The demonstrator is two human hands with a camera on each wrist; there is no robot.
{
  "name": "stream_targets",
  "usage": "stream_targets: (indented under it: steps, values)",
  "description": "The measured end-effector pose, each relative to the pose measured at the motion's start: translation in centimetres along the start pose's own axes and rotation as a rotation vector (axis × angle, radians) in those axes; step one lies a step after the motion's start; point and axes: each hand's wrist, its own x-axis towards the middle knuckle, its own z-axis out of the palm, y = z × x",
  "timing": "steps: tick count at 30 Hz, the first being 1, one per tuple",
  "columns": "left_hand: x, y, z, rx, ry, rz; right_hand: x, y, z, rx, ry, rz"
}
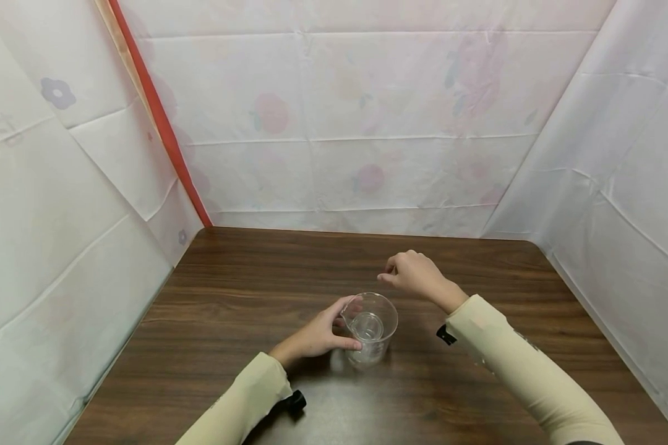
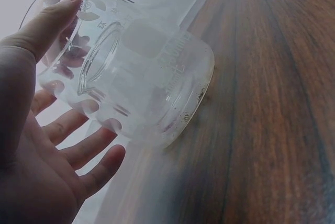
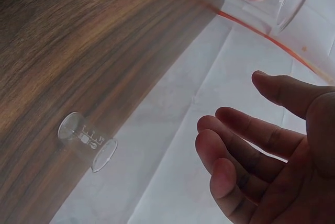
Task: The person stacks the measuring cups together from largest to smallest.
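A large clear glass beaker [image 1: 386, 337] stands at the middle of the table, and my left hand [image 1: 317, 334] grips its left side near the rim. In the left wrist view, the thumb lies on one side of the glass and the fingers on the other. A smaller beaker [image 2: 104, 59] with a spout shows through its wall, nested inside. My right hand [image 1: 417, 276] hovers past the large beaker's far right, fingers loosely bent and holding nothing. Another small beaker [image 3: 86, 140] with white markings stands upright on the table in the right wrist view, below that hand; the head view hides it.
The dark wood-grain table [image 1: 228, 296] is enclosed at the back and both sides by pale printed sheets [image 1: 323, 111]. A red strip [image 1: 161, 117] runs down the back left corner. Small black cameras [image 1: 295, 400] sit at both wrists.
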Motion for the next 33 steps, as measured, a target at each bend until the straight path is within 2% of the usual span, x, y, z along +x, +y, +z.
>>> stream_targets:
  steps: [33]
  values:
    - [-0.1,-0.1,0.0,-0.006,0.000,0.000,1.2,1.9,1.2,-0.003,0.021,0.064]
